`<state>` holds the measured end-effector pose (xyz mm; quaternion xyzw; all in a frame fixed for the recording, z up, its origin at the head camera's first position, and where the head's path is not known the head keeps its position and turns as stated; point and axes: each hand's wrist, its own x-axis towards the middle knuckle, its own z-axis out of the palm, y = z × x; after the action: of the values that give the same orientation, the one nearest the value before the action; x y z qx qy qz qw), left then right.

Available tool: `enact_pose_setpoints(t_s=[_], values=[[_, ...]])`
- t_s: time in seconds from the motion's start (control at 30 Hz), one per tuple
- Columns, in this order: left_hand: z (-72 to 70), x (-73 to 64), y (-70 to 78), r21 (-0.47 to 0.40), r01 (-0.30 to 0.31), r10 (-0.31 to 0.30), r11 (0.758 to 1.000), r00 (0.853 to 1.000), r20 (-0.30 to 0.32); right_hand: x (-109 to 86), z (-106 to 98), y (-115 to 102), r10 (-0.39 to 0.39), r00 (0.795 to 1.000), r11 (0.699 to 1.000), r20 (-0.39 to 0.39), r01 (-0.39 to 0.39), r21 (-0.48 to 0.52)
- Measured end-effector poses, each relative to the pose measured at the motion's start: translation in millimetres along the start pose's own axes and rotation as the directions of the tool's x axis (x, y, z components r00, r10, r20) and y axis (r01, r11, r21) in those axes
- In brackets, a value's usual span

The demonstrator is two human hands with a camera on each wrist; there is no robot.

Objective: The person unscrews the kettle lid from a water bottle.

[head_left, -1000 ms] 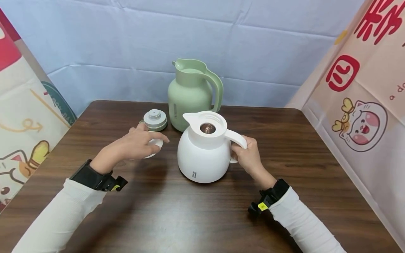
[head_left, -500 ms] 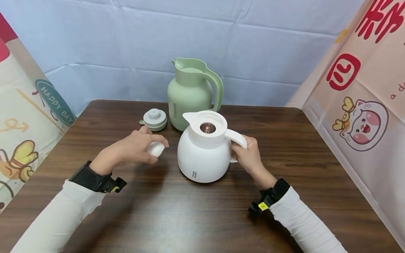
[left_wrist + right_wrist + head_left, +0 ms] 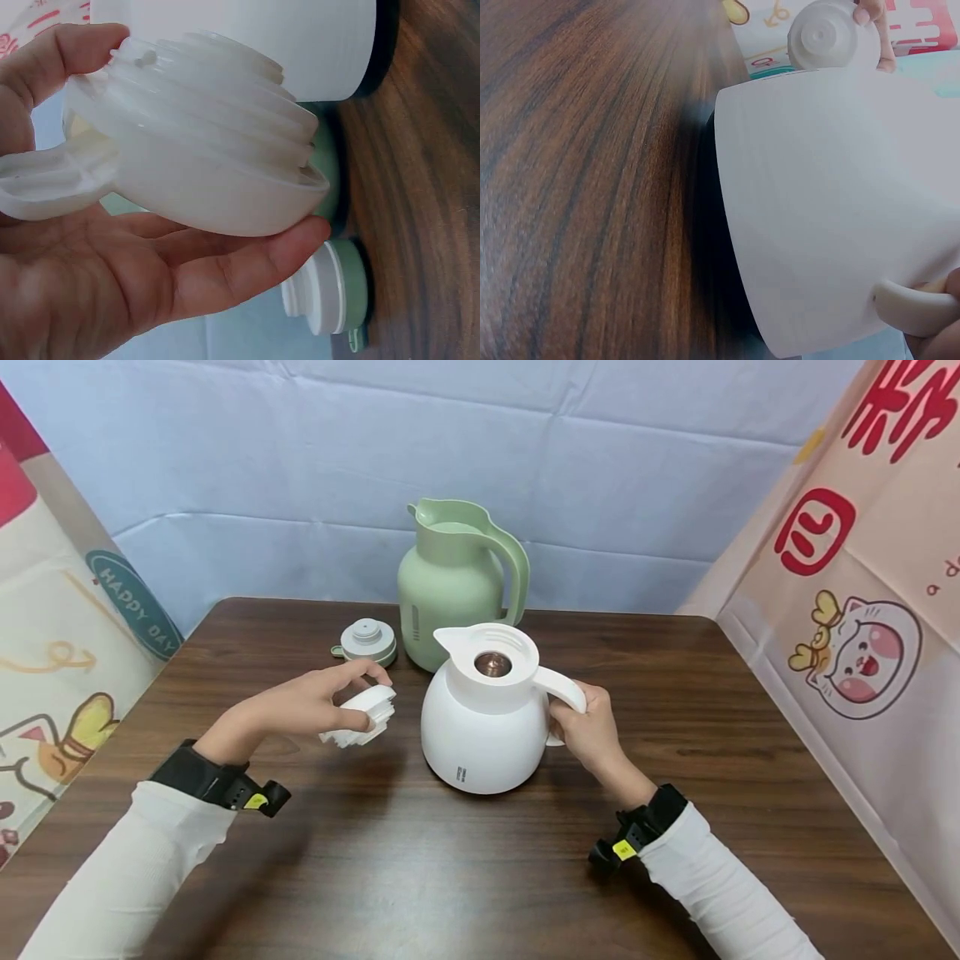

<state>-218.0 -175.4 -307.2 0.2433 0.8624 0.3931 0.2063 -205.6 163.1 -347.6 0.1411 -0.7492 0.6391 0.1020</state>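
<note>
A white threaded lid (image 3: 202, 135) is held between the thumb and fingers of my left hand (image 3: 315, 700), tilted above the table, its screw thread facing the jug. Its small tab shows at the left in the left wrist view. The white thermos jug (image 3: 480, 735) stands upright on the table, its mouth uncovered and showing a metal-coloured inside. My right hand (image 3: 588, 731) grips the jug's handle (image 3: 561, 687); in the right wrist view only part of that hand shows at the edge. Lid and jug are apart.
A green thermos jug (image 3: 448, 585) without a lid stands behind the white one. Left of it, a grey and green lid (image 3: 367, 641) lies on the brown wooden table (image 3: 480, 877). Cloth backdrops (image 3: 300, 460) surround the back and sides.
My left hand has raised the white lid and turned it from lying near the table to a tilt with its thread in view. The right hand and white jug have stayed in place.
</note>
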Motion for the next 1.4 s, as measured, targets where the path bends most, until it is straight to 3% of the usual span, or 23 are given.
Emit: enact_pose_setpoints(t_s=[0.4, 0.47, 0.53, 0.6, 0.7, 0.8, 1.0, 1.2, 1.3, 1.4], values=[[2.9, 2.1, -9.8, -0.026, -0.067, 0.067, 0.997, 0.998, -0.009, -0.2, 0.3, -1.3, 0.023, 1.0, 1.0, -0.005, -0.023, -0.005], [2.9, 0.5, -10.2, -0.061, -0.055, 0.054, 0.997, 0.998, -0.015, -0.3, 0.3, -1.5, 0.021, 1.0, 1.0, -0.003, -0.021, -0.006], [2.8, -0.8, -11.4, -0.151, -0.035, 0.035, 0.988, 0.999, -0.003, -0.3, 0.3, -1.3, 0.017, 1.0, 1.0, 0.002, -0.017, -0.002], [2.9, -1.9, -12.6, -0.253, -0.016, 0.02, 0.967, 1.0, 0.016, -0.2, 0.2, -1.0, 0.014, 1.0, 1.0, 0.005, -0.014, -0.001], [3.8, -2.8, -14.6, -0.419, 0.031, -0.011, 0.907, 0.999, 0.051, -0.1, 0.1, -0.5, 0.014, 1.0, 1.0, 0.006, -0.014, 0.001], [5.2, -3.2, -17.1, -0.485, 0.042, -0.018, 0.873, 0.998, 0.055, -0.1, 0.1, -0.2, 0.016, 1.0, 1.0, 0.004, -0.016, 0.004], [9.4, 0.1, -25.3, -0.499, 0.023, -0.017, 0.866, 1.0, 0.017, -0.6, 0.2, -1.3, 0.014, 1.0, 1.0, 0.0, -0.014, 0.001], [16.4, 1.9, -33.9, -0.545, 0.045, -0.058, 0.837, 0.998, -0.006, -0.5, 0.3, -0.8, 0.009, 1.0, 1.0, 0.002, -0.009, 0.009], [21.2, 2.1, -36.1, -0.613, 0.048, -0.091, 0.789, 0.995, -0.04, 2.7, -1.4, 9.9, 0.013, 1.0, 1.0, 0.001, -0.013, 0.028], [24.8, 2.4, -38.2, -0.69, 0.039, -0.117, 0.723, 0.991, -0.067, 5.6, -3.2, 21.9, 0.02, 1.0, 0.999, -0.012, -0.019, 0.04]])
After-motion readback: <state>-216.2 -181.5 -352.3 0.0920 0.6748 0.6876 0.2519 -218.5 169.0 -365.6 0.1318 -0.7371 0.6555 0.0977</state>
